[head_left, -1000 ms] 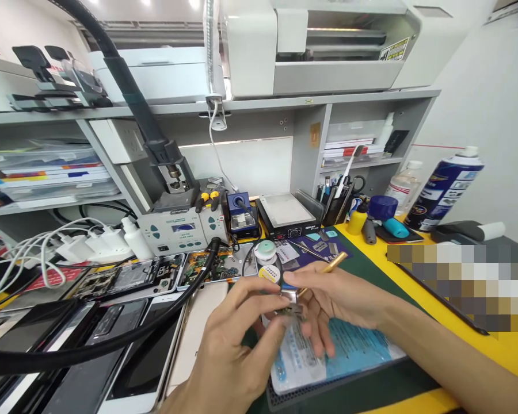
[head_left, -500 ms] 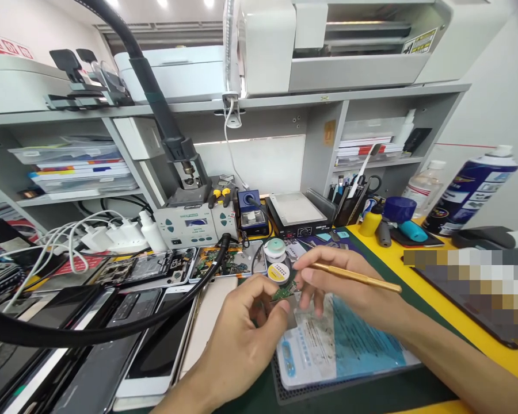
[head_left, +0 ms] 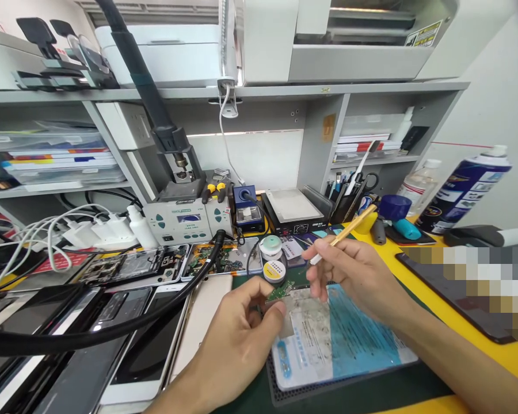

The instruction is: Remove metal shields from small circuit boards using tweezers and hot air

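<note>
My left hand (head_left: 237, 336) is closed, with thumb and forefinger pinching a small green circuit board (head_left: 280, 292) and a thin grey metal sheet (head_left: 287, 319) beside it. My right hand (head_left: 351, 267) grips a gold-coloured, pen-shaped tool (head_left: 354, 223). The tool slants up to the right, and a whitish part shows below the fingers; its exact kind is unclear. Both hands are over a worn blue-and-white printed pad (head_left: 354, 339). Just beyond the board stand a round tub with a yellow-and-white label (head_left: 274, 270) and a pale green-topped tub (head_left: 270, 245).
Several phones (head_left: 155, 339) lie at the left under a thick black hose (head_left: 155, 316). Opened phone parts (head_left: 224, 256) and a grey soldering station (head_left: 185, 221) are behind. A hot plate (head_left: 291, 208), a tool holder (head_left: 349, 198) and a spray can (head_left: 464, 187) stand further right.
My right hand has moved a little away from the left and turned the gold tool from nearly level to steeply raised. The left hand keeps its pinch. The view has shifted slightly.
</note>
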Motion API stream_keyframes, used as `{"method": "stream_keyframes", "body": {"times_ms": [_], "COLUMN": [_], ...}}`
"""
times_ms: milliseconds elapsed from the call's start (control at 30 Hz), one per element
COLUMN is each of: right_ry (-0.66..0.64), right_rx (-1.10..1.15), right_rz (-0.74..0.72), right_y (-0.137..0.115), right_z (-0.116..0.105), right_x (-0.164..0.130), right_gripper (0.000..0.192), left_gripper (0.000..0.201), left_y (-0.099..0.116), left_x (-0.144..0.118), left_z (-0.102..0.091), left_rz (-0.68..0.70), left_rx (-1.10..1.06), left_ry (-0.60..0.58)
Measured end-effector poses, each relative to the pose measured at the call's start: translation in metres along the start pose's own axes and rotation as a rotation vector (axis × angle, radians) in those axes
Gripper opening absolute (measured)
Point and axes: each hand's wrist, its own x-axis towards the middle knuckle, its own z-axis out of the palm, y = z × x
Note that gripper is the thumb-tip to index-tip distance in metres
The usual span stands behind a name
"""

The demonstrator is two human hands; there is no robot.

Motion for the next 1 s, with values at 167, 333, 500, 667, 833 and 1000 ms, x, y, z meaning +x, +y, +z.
{"method": "stream_keyframes", "body": {"times_ms": [167,333,500,667,833,1000], "right_ry": [-0.021,0.001,-0.006,-0.037,-0.148,-0.208], "right_rx": [-0.005,0.026,0.016,-0.007,-0.102,-0.166], "right_rz": [0.023,0.050,0.060,0.118,0.235,0.261], "right_y": [0.001,0.002,0.000,-0.002,-0.003,-0.004], "right_z": [-0.001,0.000,-0.001,-0.005,-0.009,-0.010], "right_x": [0.001,0.001,0.003,0.004,0.005,0.007], "right_gripper": [0.030,0.029,0.029,0.030,0.031,0.025], "left_gripper": [0.011,0.014,0.019,0.022,0.023,0.027], "left_y": [-0.004,-0.014,-0.014,-0.009,-0.007,-0.007], "left_x": [0.001,0.005,0.004,-0.002,-0.003,-0.002], "left_z": [-0.002,-0.003,-0.005,-0.006,-0.009,-0.014], "left_rz": [0.503,0.905,0.826,0.658,0.612,0.580], "left_rx": [0.575,1.008,0.989,0.886,0.897,0.974], "left_ry": [0.168,0.126,0.032,-0.056,-0.094,-0.090]}}
